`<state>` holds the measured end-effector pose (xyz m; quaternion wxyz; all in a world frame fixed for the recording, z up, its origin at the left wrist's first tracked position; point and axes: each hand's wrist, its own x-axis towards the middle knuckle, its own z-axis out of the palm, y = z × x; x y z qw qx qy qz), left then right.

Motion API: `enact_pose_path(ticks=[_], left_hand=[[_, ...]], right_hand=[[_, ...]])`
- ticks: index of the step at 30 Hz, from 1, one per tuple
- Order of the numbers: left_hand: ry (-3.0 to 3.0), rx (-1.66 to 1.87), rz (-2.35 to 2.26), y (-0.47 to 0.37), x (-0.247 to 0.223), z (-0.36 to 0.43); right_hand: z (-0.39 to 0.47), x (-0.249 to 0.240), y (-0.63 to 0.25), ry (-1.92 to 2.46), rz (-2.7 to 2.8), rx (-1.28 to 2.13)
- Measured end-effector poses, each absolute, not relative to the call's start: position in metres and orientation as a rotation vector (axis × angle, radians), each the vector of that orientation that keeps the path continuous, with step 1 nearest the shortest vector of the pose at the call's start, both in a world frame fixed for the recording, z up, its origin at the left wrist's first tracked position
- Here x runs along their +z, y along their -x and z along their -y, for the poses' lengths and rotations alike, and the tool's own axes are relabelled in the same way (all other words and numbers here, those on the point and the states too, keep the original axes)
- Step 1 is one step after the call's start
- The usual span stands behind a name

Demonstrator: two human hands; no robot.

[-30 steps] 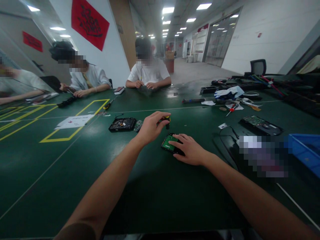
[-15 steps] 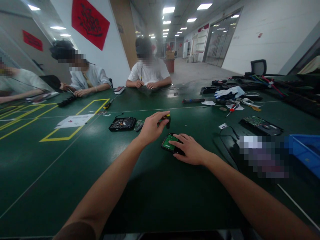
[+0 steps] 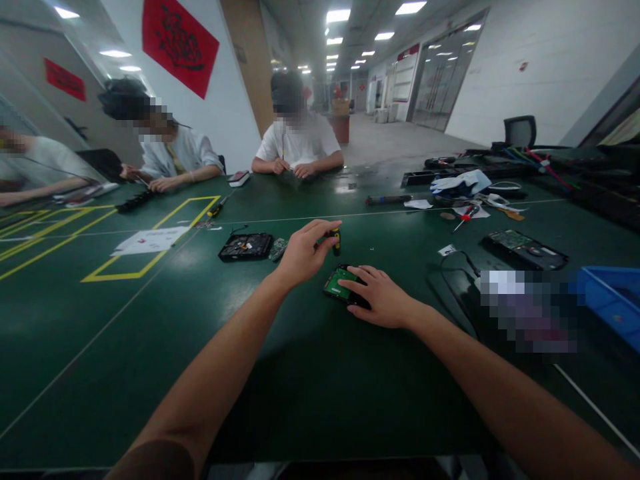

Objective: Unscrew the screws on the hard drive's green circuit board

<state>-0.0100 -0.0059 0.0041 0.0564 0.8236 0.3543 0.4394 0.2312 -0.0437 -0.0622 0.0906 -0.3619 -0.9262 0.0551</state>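
1. While the fingers of the right hand (image 3: 377,298) are spread across it, a hard disk drive (image 3: 334,291) is borne on the green tabletop (image 3: 400,393), taken here as the clock's centre, with its green circuit board (image 3: 342,277) turned up.
2. At twelve o'clock from the drive, a black-and-yellow screwdriver (image 3: 337,243) is pinched upright by the thumb and fingertips of the left hand (image 3: 303,252); whether its tip is touching the drive cannot be told.
3. By its look, the drive is judged heavy for its size and stiff throughout, unlikely to be bent by a firm grip.
4. Fragility is to be expected on the board face, where bare parts could be harmed by hard pressure.
5. Hold is best taken by the long sides; on so smooth a tabletop, the drive could be made to slip if lightly held.
6. Towards ten o'clock, an opened hard drive (image 3: 245,247) and a loose circuit board (image 3: 278,250) are seen.
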Motion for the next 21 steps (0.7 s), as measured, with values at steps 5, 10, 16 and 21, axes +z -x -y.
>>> enact_pose_path(ticks=[5, 10, 16, 21], left_hand=[[-2.518, 1.378, -1.18, 0.0089, 0.0002, 0.0051], [-2.563, 1.352, -1.032, 0.0085, 0.0047, 0.0077], [-2.508, 1.365, -1.097, 0.0095, 0.0058, 0.0077], [-2.49, 1.374, -1.082, 0.0093, 0.0062, 0.0075]], right_hand=[[0.0442, -0.0615, -0.2306, 1.061, 2.752, 0.157], [0.0447, -0.0627, -0.2305, 1.08, 2.749, 0.16], [0.0452, -0.0633, -0.231, 1.092, 2.723, 0.147], [0.0458, -0.0605, -0.2301, 1.107, 2.742, 0.154]])
